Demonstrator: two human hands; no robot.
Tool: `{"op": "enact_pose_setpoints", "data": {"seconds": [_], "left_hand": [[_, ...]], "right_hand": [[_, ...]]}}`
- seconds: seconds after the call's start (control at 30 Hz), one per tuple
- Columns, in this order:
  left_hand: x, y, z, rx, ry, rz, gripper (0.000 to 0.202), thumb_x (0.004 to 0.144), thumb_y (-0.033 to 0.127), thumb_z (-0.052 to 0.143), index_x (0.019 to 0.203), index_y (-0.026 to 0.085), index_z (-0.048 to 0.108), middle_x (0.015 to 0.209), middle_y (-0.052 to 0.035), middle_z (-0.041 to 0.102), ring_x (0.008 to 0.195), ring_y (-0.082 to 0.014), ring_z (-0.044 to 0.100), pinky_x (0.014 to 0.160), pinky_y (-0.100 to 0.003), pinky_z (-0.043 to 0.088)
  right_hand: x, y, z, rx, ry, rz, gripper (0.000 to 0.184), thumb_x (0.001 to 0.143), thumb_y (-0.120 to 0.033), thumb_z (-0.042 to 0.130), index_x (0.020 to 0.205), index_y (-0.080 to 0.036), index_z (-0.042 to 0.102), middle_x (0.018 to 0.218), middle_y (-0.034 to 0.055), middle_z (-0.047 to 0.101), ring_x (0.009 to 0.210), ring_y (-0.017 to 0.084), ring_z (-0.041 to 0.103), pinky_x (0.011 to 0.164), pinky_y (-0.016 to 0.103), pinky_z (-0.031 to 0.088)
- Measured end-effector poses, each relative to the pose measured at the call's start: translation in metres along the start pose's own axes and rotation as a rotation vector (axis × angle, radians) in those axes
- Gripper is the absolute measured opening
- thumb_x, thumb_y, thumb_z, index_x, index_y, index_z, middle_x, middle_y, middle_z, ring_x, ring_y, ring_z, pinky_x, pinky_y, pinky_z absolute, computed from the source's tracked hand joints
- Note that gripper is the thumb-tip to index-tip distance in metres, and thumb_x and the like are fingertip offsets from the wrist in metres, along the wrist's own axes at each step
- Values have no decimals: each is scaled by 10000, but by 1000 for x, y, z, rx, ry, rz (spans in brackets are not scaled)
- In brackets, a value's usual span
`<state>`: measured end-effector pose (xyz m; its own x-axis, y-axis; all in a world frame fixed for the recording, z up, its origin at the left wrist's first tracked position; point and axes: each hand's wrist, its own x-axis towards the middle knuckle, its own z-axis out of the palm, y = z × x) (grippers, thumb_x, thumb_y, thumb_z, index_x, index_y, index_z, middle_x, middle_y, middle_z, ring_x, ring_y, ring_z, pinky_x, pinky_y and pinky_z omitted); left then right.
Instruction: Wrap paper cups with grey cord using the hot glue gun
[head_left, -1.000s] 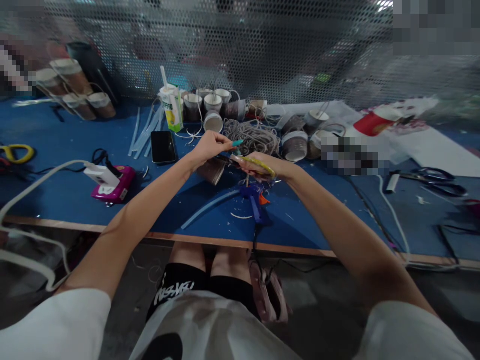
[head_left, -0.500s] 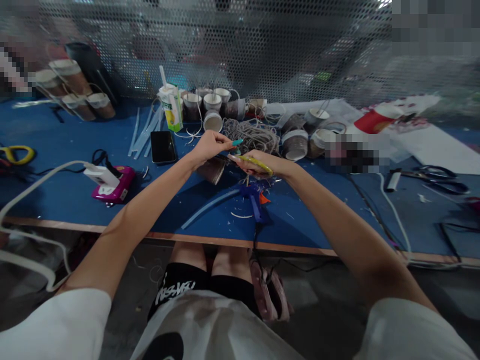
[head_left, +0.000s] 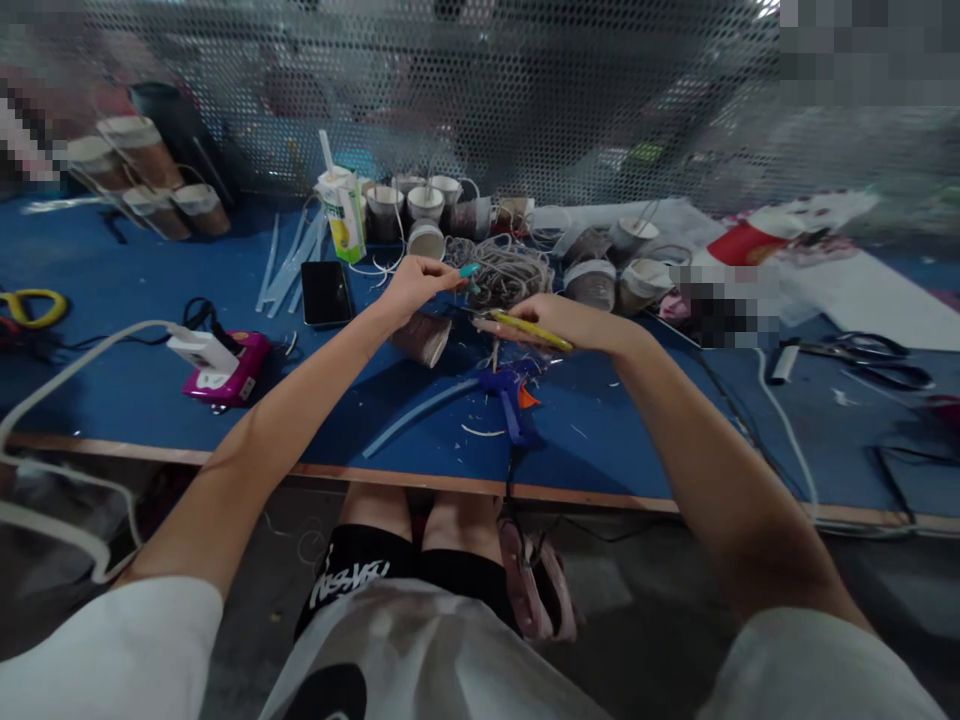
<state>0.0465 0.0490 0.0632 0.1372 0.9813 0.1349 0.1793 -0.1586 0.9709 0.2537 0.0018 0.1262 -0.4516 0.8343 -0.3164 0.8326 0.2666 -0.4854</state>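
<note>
My left hand (head_left: 417, 283) is pinched shut on a thin strand, its fingertips close to the grey cord pile (head_left: 508, 272). Just under that hand a brown paper cup (head_left: 422, 338) lies on its side on the blue table (head_left: 135, 390). My right hand (head_left: 556, 322) grips yellow-handled scissors (head_left: 529, 327), whose blades point left toward the left fingertips. A blue glue gun (head_left: 508, 393) with an orange trigger lies on the table below both hands.
Several brown cups (head_left: 420, 205) and a juice carton (head_left: 341, 215) stand at the back by a mesh screen. A black phone (head_left: 327, 293), a pink charger (head_left: 225, 368) with a white cable, clear glue sticks (head_left: 289, 265), black scissors (head_left: 874, 360) and a red cup (head_left: 746, 246) lie around.
Both hands rose a little; my right hand with the scissors drew slightly right, away from the left hand, which lifted off the cup.
</note>
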Motion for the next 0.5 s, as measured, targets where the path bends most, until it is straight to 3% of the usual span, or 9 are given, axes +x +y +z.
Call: {"op": "enact_pose_setpoints", "data": {"seconds": [0.13,0.3,0.4,0.5], "left_hand": [[3,-2,-1,-82,75,-45,152,833,217,687,702,145,718,726,-32,700,718,-126,610,731,-276,481],[3,0,-3,201,114,84,118,758,159,732,643,152,709,637,-20,647,691,-152,592,802,-317,452],[5,2,-5,359,193,183,109,828,192,691,728,153,715,805,-56,691,812,-179,609,870,-320,433],[8,5,-13,429,228,314,244,969,301,518,1036,156,702,1135,-94,661,1028,-200,579,991,-318,407]], "right_hand": [[-42,12,-4,-232,148,131,502,921,-468,604,523,-207,447,493,0,443,458,105,371,492,280,273],[-81,33,10,-445,335,370,530,907,-376,644,500,-238,334,504,-7,388,492,127,332,560,305,239],[-91,44,19,-443,342,455,533,916,-348,637,508,-262,305,508,7,376,515,154,351,592,333,269],[-99,52,24,-469,373,530,413,903,-372,652,591,-239,418,639,107,547,662,246,540,647,356,357]]}}
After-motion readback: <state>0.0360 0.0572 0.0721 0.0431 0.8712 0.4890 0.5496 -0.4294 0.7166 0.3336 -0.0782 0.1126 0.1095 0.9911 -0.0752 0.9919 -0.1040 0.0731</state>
